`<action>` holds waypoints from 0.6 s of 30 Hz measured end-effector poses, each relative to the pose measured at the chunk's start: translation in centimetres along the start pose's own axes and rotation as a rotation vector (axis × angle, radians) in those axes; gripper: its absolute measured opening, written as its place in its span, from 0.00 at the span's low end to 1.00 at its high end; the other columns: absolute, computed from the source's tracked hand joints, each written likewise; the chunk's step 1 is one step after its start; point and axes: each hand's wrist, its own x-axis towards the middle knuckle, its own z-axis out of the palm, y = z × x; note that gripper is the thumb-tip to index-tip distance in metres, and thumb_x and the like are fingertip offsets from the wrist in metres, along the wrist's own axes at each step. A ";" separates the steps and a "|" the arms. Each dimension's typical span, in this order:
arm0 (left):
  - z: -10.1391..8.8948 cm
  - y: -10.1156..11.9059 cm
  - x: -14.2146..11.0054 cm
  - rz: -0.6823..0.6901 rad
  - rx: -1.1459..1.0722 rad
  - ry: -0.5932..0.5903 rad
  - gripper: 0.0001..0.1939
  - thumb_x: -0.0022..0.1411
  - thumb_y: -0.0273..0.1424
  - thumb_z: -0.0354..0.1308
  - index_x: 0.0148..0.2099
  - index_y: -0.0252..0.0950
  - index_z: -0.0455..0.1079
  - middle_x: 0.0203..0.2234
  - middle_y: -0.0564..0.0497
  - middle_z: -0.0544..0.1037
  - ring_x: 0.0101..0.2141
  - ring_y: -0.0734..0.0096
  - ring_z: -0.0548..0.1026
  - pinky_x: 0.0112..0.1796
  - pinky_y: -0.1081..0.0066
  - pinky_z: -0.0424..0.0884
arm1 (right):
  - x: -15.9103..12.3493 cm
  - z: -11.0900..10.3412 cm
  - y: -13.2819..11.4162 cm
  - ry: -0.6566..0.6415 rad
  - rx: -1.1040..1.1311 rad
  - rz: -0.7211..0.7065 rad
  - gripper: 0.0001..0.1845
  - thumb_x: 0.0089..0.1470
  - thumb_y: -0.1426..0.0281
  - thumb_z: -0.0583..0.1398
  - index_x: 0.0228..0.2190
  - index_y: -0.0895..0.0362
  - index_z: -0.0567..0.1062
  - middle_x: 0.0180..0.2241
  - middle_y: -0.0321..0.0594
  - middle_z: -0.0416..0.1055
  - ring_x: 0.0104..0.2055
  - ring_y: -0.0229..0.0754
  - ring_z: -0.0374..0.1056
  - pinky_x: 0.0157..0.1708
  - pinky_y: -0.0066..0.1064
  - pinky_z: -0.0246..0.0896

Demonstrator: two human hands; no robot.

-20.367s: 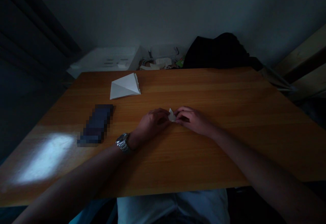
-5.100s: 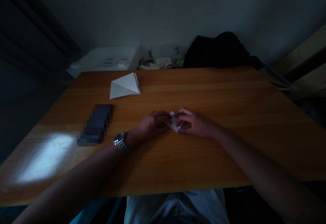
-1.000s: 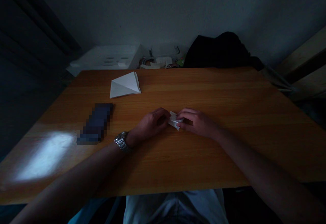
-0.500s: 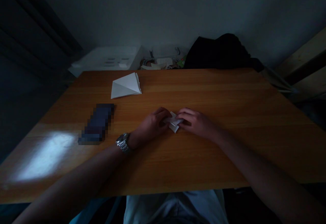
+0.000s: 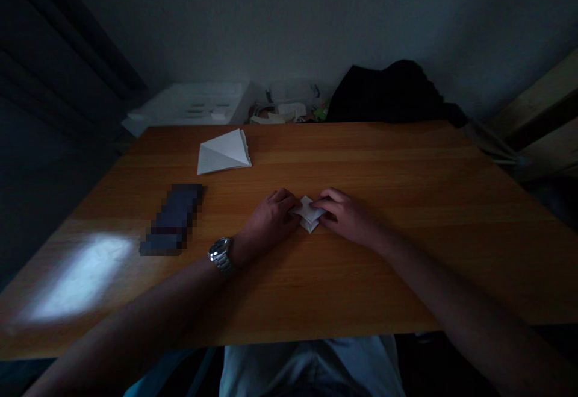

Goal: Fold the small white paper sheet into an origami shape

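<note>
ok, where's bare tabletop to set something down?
Biggest patch: table right side, bordered by right hand, right forearm, far and right edges. Second: between left forearm and right forearm, down to the near edge. Crowded: centre, with left hand and right hand holding the small folded paper; left, with larger folded paper and pixelated dark object.

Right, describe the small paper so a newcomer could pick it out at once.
On the wooden table, look near the middle, where the left hand and right hand nearly meet. Between them, with fingers on its two sides, is the small paper, white and folded. It is much smaller than the other paper, which lies untouched near the far edge.
</note>
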 end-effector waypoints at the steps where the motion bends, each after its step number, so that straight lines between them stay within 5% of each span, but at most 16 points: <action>1: 0.0 0.0 0.0 -0.004 -0.017 0.001 0.12 0.64 0.26 0.61 0.50 0.37 0.73 0.44 0.46 0.74 0.44 0.62 0.75 0.46 0.62 0.73 | 0.0 0.0 0.0 0.000 0.001 0.000 0.17 0.59 0.77 0.61 0.48 0.51 0.79 0.47 0.45 0.70 0.51 0.47 0.70 0.53 0.42 0.69; 10: -0.3 0.2 0.4 -0.064 -0.052 -0.003 0.07 0.70 0.32 0.58 0.40 0.35 0.74 0.37 0.48 0.76 0.34 0.70 0.74 0.35 0.70 0.70 | 0.4 0.1 -0.3 0.048 0.065 0.055 0.04 0.62 0.72 0.62 0.38 0.55 0.78 0.41 0.42 0.70 0.43 0.44 0.71 0.45 0.38 0.69; 18: -0.2 0.2 0.3 -0.094 -0.042 -0.010 0.09 0.70 0.35 0.58 0.41 0.36 0.76 0.32 0.49 0.78 0.32 0.70 0.74 0.33 0.71 0.67 | 0.6 0.1 -0.7 0.026 0.049 0.154 0.03 0.60 0.71 0.64 0.33 0.55 0.75 0.40 0.43 0.71 0.43 0.45 0.70 0.46 0.38 0.67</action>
